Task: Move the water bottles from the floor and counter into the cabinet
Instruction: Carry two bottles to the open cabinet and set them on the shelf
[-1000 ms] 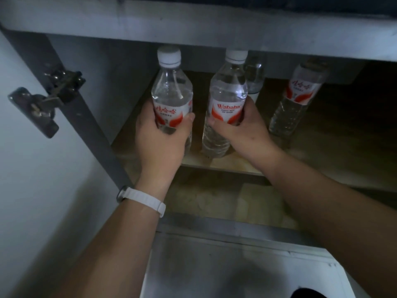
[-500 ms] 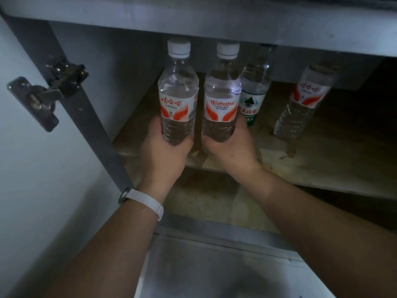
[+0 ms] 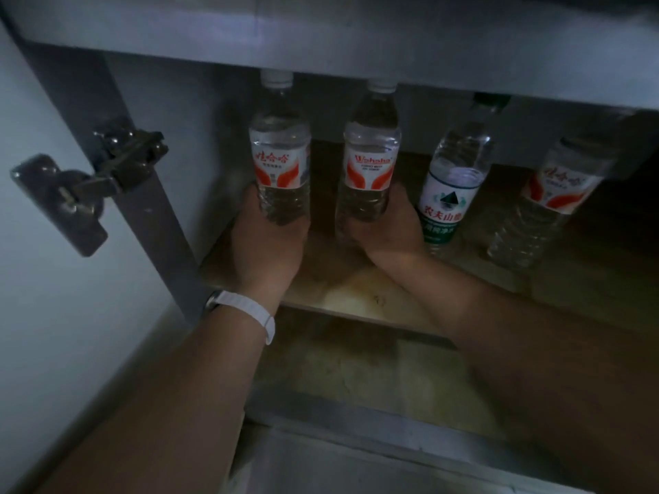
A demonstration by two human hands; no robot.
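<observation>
dim light shows a grey cabinet with 1 dark metal hinge joining its upright to a pale panel at left, a stained wooden shelf inside and a grey ledge overhead.

Four clear water bottles in a row on the cabinet shelf, caps up near the top rail. Left red-label bottle and second red-label bottle: white caps, upright, side by side with a gap, lower ends gripped by left hand and right hand, bases hidden. Green-label bottle stands just right of them, far-right red-label bottle beyond it, both unheld.
</observation>
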